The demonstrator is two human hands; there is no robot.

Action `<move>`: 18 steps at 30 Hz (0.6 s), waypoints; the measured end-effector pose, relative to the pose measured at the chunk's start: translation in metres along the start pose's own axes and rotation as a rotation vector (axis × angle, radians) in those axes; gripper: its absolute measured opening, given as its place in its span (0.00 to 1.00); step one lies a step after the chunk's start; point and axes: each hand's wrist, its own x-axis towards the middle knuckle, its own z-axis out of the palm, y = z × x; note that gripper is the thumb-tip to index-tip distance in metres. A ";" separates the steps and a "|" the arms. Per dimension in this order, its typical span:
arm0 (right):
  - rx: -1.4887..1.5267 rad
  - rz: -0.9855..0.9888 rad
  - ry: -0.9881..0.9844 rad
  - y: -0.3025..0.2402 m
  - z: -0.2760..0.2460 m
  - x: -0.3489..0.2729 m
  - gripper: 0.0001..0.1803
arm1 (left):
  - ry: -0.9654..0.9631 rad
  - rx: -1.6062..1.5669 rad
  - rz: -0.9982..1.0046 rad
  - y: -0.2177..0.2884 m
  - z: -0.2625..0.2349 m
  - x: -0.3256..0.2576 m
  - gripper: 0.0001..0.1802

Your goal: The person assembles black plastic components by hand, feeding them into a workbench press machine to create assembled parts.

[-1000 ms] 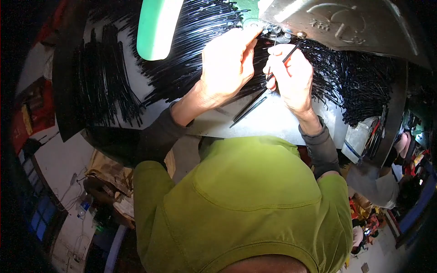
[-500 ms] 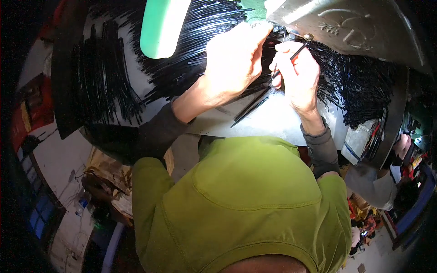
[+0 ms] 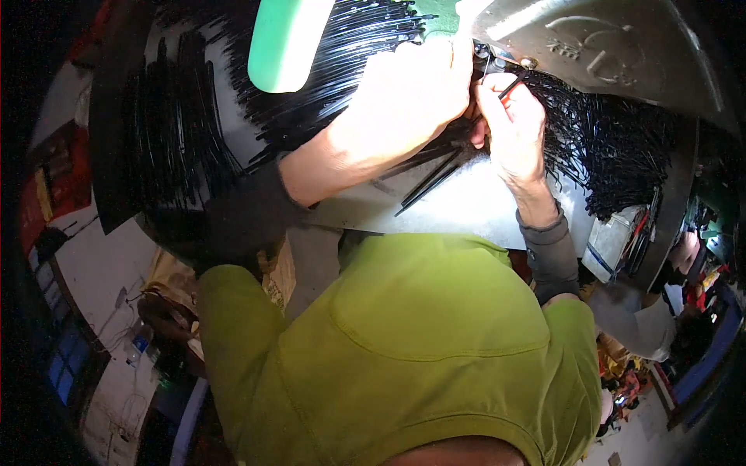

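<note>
In the head view, a pale worktop bears heaps of thin black strands, with a white box toward its right end; pale floor shows lower right. A slim black rod sits in the right hand's closed fingers, its far end jutting out. The left hand curls just beside; whether it grips anything, I cannot tell.

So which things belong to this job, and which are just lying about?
Likely part of the job:
rod in the right hand
black rods piled on the table
metal parts by the left hand

Probably just lying about:
white box
bottle, lower left
</note>
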 end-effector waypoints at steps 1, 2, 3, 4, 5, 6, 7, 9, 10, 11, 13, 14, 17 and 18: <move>0.016 0.043 0.008 -0.002 0.000 -0.001 0.07 | -0.048 -0.005 0.012 -0.001 -0.001 0.000 0.19; 0.145 0.026 -0.017 0.001 0.002 -0.002 0.09 | -0.048 -0.008 0.020 -0.002 0.000 -0.001 0.19; 0.276 0.008 -0.042 0.005 0.004 -0.003 0.10 | 0.006 -0.122 0.015 -0.004 0.000 -0.006 0.16; 0.336 -0.071 -0.086 0.003 0.008 -0.006 0.14 | 0.058 -0.239 0.012 -0.006 0.002 -0.011 0.12; 0.412 -0.098 -0.135 0.005 0.009 -0.004 0.15 | 0.055 -0.245 0.021 -0.008 0.002 -0.017 0.12; 0.426 -0.097 -0.144 0.003 0.009 -0.005 0.16 | -0.048 -0.503 -0.102 -0.009 -0.001 -0.024 0.08; 0.447 -0.095 -0.163 -0.001 0.011 -0.007 0.18 | -0.156 -0.748 -0.234 -0.010 -0.011 -0.033 0.06; 0.432 -0.110 -0.159 0.003 0.011 -0.006 0.16 | -0.427 -1.397 -0.869 -0.013 -0.035 -0.037 0.10; 0.408 -0.126 -0.156 0.005 0.011 -0.005 0.15 | -0.451 -1.416 -0.883 -0.016 -0.037 -0.036 0.10; 0.409 -0.128 -0.155 0.008 0.011 -0.005 0.15 | -0.474 -1.436 -0.896 -0.020 -0.038 -0.034 0.11; 0.484 -0.096 -0.144 0.012 0.011 -0.006 0.15 | -0.536 -1.518 -0.902 -0.029 -0.039 -0.033 0.11; 0.484 -0.096 -0.145 0.010 0.013 -0.006 0.15 | -0.597 -1.600 -0.909 -0.033 -0.039 -0.034 0.12; 0.489 -0.116 -0.165 0.006 0.017 -0.008 0.15 | -0.584 -1.689 -0.913 -0.037 -0.041 -0.036 0.10; 0.473 -0.065 -0.191 0.005 0.017 -0.007 0.18 | -0.589 -1.771 -0.884 -0.040 -0.040 -0.037 0.11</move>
